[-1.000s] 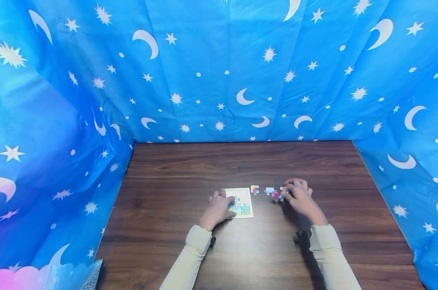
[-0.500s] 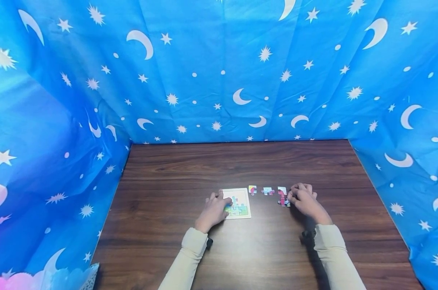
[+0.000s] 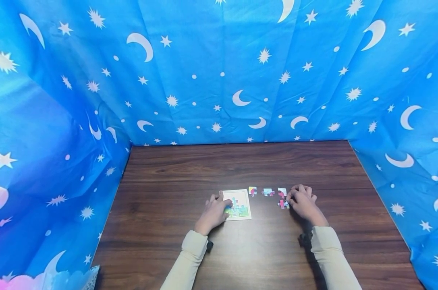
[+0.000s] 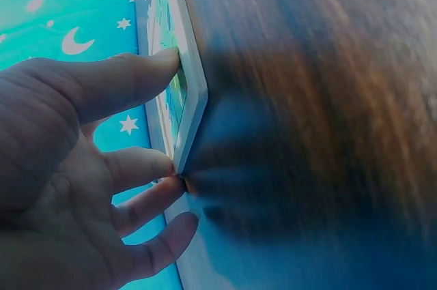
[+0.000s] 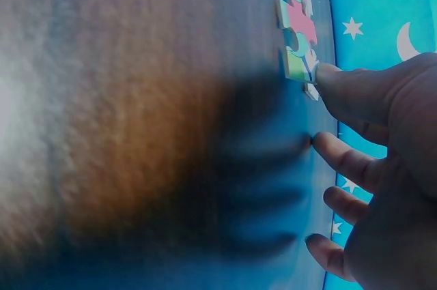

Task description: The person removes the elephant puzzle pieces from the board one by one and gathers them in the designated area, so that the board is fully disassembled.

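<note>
A square puzzle board (image 3: 244,195) with a pale frame and several green and blue pieces fitted along its lower part lies on the table. My left hand (image 3: 213,211) rests at its left side. In the left wrist view the thumb (image 4: 153,78) lies on the board's rim, with other fingertips touching its edge. My right hand (image 3: 304,203) is at a pink, white and green puzzle piece (image 5: 298,65); the thumb (image 5: 341,85) meets its edge and the index fingertip is hidden behind. Next to it lie a red-and-white piece (image 3: 282,191), a blue-pink piece (image 3: 267,192) and a yellow-red piece (image 3: 253,190).
The dark wood-grain table (image 3: 189,169) is bordered by blue curtains (image 3: 204,52) with white moons and stars at the back and sides. A pastel scalloped edge (image 3: 41,278) shows at the lower left.
The pink piece has shifted right and slightly nearer, out from beside the blue-pink piece. My right hand has uncovered the red-and-white piece. The left hand stays on the board.
</note>
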Demonstrator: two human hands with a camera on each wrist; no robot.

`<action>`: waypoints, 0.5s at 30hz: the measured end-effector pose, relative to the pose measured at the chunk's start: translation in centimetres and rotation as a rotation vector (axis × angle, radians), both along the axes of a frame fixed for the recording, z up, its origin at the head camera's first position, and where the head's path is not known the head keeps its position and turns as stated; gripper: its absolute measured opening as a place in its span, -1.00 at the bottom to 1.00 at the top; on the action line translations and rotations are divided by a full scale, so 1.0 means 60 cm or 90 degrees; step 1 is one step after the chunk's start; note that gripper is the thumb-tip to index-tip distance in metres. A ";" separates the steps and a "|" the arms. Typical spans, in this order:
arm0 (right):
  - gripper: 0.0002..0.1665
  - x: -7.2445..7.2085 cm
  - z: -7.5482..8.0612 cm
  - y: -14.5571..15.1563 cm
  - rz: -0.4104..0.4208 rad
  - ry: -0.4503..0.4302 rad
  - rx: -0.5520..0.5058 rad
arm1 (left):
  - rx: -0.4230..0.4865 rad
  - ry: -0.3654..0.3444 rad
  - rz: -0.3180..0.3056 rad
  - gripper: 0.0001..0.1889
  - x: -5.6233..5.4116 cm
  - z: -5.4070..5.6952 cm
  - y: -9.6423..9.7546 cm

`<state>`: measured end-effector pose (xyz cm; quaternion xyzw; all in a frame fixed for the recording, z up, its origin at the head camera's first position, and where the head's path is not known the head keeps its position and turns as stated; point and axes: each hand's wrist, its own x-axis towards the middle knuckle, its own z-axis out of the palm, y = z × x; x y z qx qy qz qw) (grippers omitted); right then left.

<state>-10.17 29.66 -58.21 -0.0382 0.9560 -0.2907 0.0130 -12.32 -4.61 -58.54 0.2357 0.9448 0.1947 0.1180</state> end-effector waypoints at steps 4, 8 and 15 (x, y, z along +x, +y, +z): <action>-0.83 0.002 -0.008 -0.004 -0.009 0.002 -0.001 | 0.005 -0.006 0.009 -0.64 0.002 -0.001 -0.001; -0.83 0.004 -0.017 -0.005 -0.020 0.010 -0.003 | 0.005 -0.007 0.010 -0.66 0.002 -0.001 -0.001; -0.86 0.002 -0.018 -0.009 -0.034 0.015 -0.015 | 0.002 0.004 0.008 -0.66 0.001 0.001 0.000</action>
